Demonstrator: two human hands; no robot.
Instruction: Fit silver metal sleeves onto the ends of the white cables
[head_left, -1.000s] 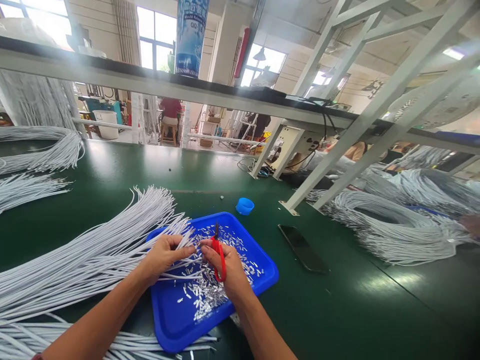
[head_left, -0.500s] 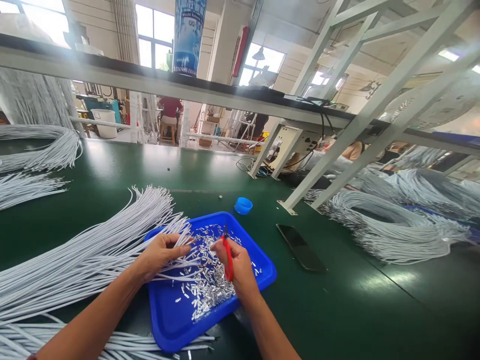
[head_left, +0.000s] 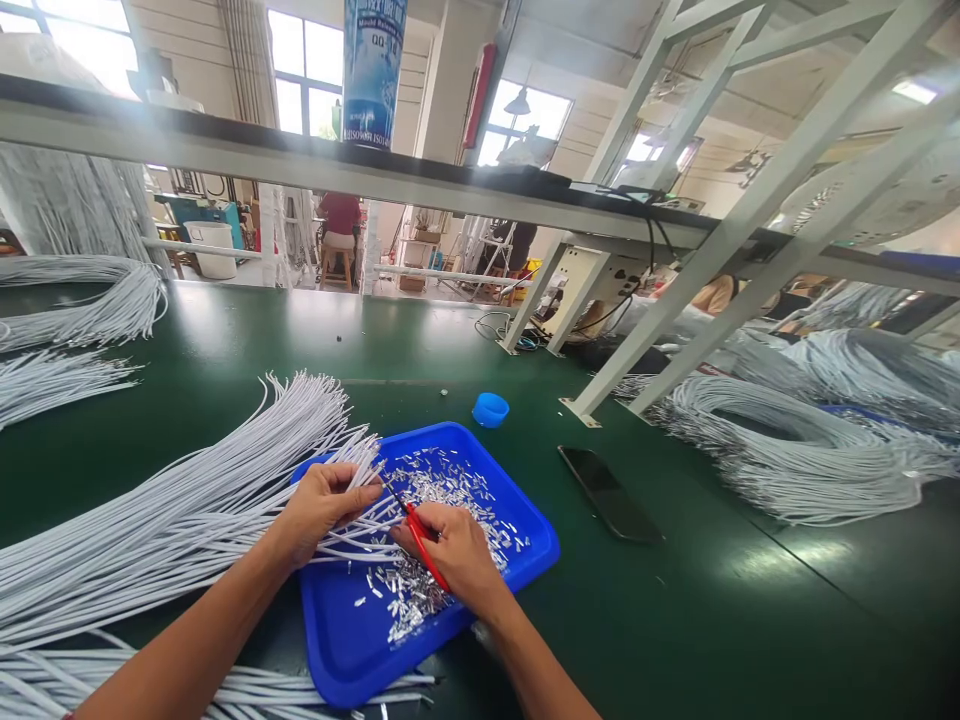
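My left hand (head_left: 327,508) pinches the end of a white wire above a blue tray (head_left: 337,650). My right hand (head_left: 454,550) grips red-handled scissors (head_left: 424,546), whose dark tip points up and left at the wire end by my left fingertips. Small silvery metal pieces (head_left: 450,490) lie scattered and heaped in the tray. A thick bundle of white wires (head_left: 187,490) stretches from the left under and beside my left hand, some ends reaching over the tray.
Right of the tray are a blue cap (head_left: 490,410) and a dark phone (head_left: 609,493). Coiled white wires (head_left: 795,450) lie at the right, near slanted metal frame legs (head_left: 675,330). A shelf with a blue can (head_left: 371,80) spans the back. A person (head_left: 339,220) sits far off.
My right hand has moved left and slightly down with the scissors, turning their tip from upright toward the wire ends at my left hand. My left hand has barely moved.
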